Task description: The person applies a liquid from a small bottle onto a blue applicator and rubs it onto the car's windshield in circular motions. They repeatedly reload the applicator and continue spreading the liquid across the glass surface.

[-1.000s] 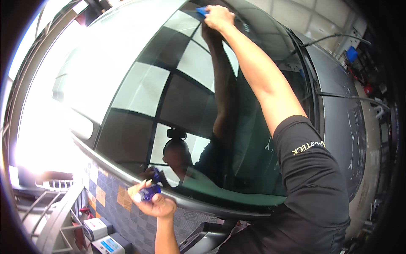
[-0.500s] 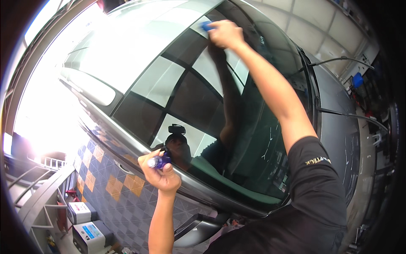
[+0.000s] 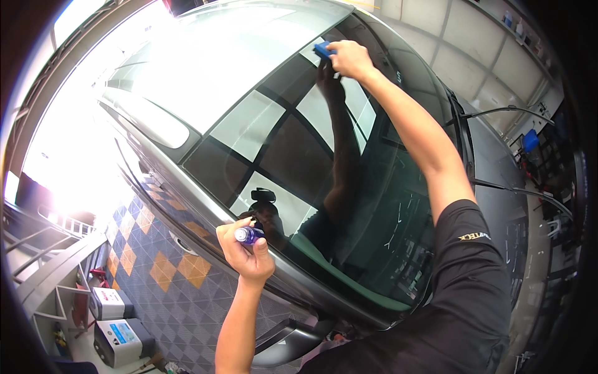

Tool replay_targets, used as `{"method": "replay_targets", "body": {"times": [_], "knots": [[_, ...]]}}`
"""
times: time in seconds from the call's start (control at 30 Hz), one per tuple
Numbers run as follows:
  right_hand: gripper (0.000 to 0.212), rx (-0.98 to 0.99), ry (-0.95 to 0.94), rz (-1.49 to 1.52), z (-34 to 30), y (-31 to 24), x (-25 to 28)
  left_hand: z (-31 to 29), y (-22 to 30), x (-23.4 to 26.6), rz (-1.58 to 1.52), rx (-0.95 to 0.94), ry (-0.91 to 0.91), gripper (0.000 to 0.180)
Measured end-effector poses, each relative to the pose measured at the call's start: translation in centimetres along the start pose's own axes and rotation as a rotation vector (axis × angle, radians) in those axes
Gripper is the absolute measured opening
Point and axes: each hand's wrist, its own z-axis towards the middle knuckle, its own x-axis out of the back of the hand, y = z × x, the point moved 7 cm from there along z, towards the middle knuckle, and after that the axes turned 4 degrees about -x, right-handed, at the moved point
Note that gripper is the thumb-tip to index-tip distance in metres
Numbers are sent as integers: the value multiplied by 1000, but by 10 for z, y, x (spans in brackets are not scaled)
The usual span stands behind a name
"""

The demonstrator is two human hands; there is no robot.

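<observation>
Across the upper part of a car's windshield (image 3: 286, 143) stretches my right arm. My right hand (image 3: 351, 60) grips a small blue applicator block (image 3: 323, 50), its lower face against the dark glass near the roof edge. My left hand (image 3: 248, 252) is closed around a small purple-blue bottle (image 3: 250, 235) with a silvery top, held over the near windshield pillar. The glass mirrors ceiling panels, my arm and my head.
Two wiper arms (image 3: 517, 190) stand lifted off the glass at the right. Below is the side mirror (image 3: 289, 343). Two grey-and-white boxes (image 3: 118, 343) stand at lower left, beside the blue, grey and orange tiled floor (image 3: 165, 271).
The view has shifted slightly. My right hand and the blue block appear a little farther right and lower. The left hand still holds the bottle over the pillar.
</observation>
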Motion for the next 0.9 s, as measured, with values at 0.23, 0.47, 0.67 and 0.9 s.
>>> {"method": "replay_targets", "body": {"times": [0.23, 0.47, 0.67, 0.9], "knots": [[33, 696, 39, 297, -111, -164, 1, -11, -6, 29, 33, 33, 109, 55], [46, -270, 104, -72, 87, 97, -52, -3, -5, 15, 39, 10, 34, 56], [34, 343, 83, 162, -21, -82, -40, -9, 0, 38, 97, 6, 125, 49], [35, 284, 96, 350, -59, -96, -10, 2, 5, 25, 109, -11, 45, 57]]}}
